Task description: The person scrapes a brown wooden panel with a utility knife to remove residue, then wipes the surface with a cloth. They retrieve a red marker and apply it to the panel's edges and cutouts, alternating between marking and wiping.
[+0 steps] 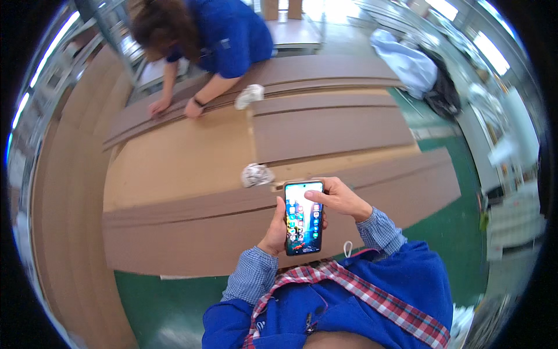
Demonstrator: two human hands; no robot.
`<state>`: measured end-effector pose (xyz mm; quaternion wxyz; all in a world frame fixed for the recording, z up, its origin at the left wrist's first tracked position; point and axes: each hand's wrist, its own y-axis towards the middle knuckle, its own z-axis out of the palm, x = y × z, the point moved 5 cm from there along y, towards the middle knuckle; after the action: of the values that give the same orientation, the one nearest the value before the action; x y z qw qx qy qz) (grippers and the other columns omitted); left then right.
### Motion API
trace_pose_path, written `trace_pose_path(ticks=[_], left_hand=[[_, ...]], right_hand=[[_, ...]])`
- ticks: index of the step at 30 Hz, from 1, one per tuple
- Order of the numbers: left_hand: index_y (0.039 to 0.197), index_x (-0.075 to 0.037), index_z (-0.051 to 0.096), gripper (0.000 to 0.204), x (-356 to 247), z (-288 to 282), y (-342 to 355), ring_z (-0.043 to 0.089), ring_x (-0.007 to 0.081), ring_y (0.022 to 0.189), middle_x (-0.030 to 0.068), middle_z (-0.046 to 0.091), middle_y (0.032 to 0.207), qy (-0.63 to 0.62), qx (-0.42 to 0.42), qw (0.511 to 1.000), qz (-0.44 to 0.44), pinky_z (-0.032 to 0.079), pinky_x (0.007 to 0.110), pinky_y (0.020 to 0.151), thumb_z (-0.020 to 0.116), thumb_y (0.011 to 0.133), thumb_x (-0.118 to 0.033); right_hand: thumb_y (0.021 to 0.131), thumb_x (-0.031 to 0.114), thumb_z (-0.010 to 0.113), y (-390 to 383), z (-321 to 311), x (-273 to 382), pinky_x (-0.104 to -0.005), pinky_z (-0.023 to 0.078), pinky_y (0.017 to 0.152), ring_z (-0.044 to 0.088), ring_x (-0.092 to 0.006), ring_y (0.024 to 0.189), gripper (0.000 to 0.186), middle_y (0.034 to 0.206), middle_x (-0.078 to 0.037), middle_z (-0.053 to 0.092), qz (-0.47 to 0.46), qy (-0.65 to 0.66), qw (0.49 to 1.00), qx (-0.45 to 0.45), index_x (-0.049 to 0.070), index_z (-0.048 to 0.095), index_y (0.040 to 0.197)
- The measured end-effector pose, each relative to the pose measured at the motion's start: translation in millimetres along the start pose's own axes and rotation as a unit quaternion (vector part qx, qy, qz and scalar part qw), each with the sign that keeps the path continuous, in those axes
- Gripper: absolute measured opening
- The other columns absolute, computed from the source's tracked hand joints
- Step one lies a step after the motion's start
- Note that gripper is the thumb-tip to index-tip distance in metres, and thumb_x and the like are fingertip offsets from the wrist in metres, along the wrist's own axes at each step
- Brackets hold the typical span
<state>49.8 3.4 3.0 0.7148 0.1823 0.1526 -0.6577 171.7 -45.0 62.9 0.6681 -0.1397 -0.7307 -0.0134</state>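
Observation:
My left hand (274, 230) grips a smartphone (303, 218) with a lit screen full of coloured icons, held upright in front of my chest. My right hand (340, 198) hovers over the phone's top right corner, its fingers touching the screen's upper edge. Both hands are above a long brown cardboard panel (192, 227). Checked shirt cuffs and blue sleeves cover my forearms.
Several large cardboard sheets (325, 131) lie stacked on a green floor (459, 227). A crumpled white glove (256, 174) lies on the cardboard near the phone, another one (250, 95) farther off. A co-worker in blue (226, 35) leans over the far sheets, both hands pressing them.

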Motion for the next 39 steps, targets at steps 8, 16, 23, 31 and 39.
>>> trace_pose_path(ticks=[8,16,23,31,39], left_hand=[[0.113,-0.002,0.054,0.03,48,15,40,0.052,0.009,0.096,0.0016,0.058,0.103,0.321,0.173,0.881,-0.302,0.043,0.025,0.085,0.047,0.096,-0.024],[0.101,0.0,0.057,0.031,51,63,46,0.052,0.0135,0.08,0.0043,0.06,0.085,0.475,0.439,0.649,-0.401,0.045,0.031,0.073,0.059,0.088,-0.028],[0.101,-0.003,0.057,0.034,67,79,51,0.06,0.0258,0.081,0.014,0.064,0.087,0.594,0.515,0.491,-0.375,0.047,0.039,0.071,0.067,0.073,-0.018],[0.083,0.006,0.063,0.023,86,59,43,0.062,0.0424,0.083,0.0289,0.062,0.086,0.75,0.316,0.538,-0.219,0.05,0.049,0.07,0.061,0.068,-0.011],[0.094,0.004,0.059,0.037,65,54,64,0.062,0.036,0.084,0.0233,0.064,0.09,0.716,0.377,0.558,-0.186,0.049,0.043,0.074,0.07,0.061,-0.01]], right_hand=[[0.084,0.025,0.06,-119,-81,21,-0.0186,0.03,0.042,0.041,-0.0023,0.05,0.024,0.059,0.006,0.048,-0.003,0.04,0.973,-0.229,0.003,0.06,0.075],[0.078,0.032,0.068,-181,-51,54,-0.0257,0.032,0.047,0.043,-0.0102,0.051,0.036,0.057,-0.001,0.047,-0.125,-0.099,0.938,-0.308,-0.001,0.056,0.07],[0.076,0.041,0.07,-201,-53,65,-0.0272,0.028,0.043,0.039,-0.011,0.047,0.046,0.054,-0.002,0.043,-0.165,-0.115,0.919,-0.339,0.0,0.053,0.064],[0.068,0.043,0.076,-180,-45,62,-0.0261,0.029,0.043,0.04,-0.0087,0.048,0.048,0.051,-0.001,0.043,-0.053,-0.217,0.952,-0.209,0.002,0.053,0.059],[0.064,0.02,0.078,-142,-26,91,-0.0249,0.037,0.045,0.051,-0.0134,0.046,0.026,0.052,-0.008,0.054,-0.083,-0.294,0.949,-0.084,-0.001,0.068,0.075]])
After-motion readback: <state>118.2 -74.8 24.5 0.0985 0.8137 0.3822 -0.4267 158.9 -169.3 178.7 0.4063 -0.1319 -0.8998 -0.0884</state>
